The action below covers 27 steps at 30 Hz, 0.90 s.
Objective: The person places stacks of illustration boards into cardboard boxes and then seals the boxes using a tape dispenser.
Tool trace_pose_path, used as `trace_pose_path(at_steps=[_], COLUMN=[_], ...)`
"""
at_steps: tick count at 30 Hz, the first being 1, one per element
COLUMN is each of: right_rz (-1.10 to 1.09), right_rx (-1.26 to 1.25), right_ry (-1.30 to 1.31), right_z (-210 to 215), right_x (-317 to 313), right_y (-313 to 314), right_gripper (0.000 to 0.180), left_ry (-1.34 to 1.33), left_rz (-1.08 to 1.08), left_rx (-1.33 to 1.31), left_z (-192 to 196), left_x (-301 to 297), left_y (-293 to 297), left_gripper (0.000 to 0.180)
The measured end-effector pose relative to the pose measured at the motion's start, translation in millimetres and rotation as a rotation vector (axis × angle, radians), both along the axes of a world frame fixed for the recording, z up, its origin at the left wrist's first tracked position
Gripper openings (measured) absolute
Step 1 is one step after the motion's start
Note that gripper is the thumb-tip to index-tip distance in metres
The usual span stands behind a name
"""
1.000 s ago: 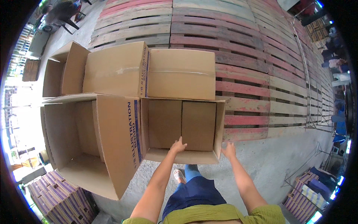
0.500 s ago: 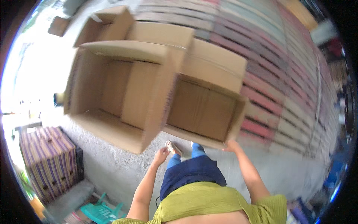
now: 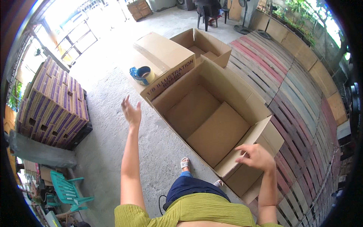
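A floor of long painted wooden pallets (image 3: pixel 298 98), red and grey, lies at the right. On it and on the grey concrete floor (image 3: pixel 102 147) stands a large open brown cardboard box (image 3: pixel 211 121), empty, its flaps spread out. Behind it is a closed brown cardboard box (image 3: pixel 162 56), and on this one lies a blue tape dispenser with a yellowish roll (image 3: pixel 142 75). The left hand (image 3: pixel 131 112) is raised in the air, fingers spread, holding nothing, just beside the open box. The right hand (image 3: pixel 257 156) hovers over the near flap, fingers loosely bent, also empty.
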State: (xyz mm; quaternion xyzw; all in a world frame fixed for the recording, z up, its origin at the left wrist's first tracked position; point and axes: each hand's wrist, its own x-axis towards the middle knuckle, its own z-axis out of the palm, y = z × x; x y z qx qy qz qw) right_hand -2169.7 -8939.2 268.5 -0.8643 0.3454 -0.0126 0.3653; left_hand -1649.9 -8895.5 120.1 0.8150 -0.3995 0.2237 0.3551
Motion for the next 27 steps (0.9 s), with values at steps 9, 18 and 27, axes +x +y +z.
trace_pose_path(at_steps=[9, 18, 27], right_rz=[-0.192, -0.786, -0.915], right_rx=[0.36, 0.843, 0.848], right_ry=[-0.104, -1.208, -1.864], right_z=[-27, -70, -74], right_x=[14, -1, -165], right_y=[102, 187, 272], right_gripper=[0.052, 0.062, 0.081], left_ry=[-0.082, 0.56, 1.779], left_rz=[-0.466, -1.328, -2.056], left_rx=[0.323, -0.112, 0.842], left_z=[20, 89, 75], left_x=[57, -231, -538], left_y=[-137, -37, 138], left_gripper=[0.048, 0.038, 0.048])
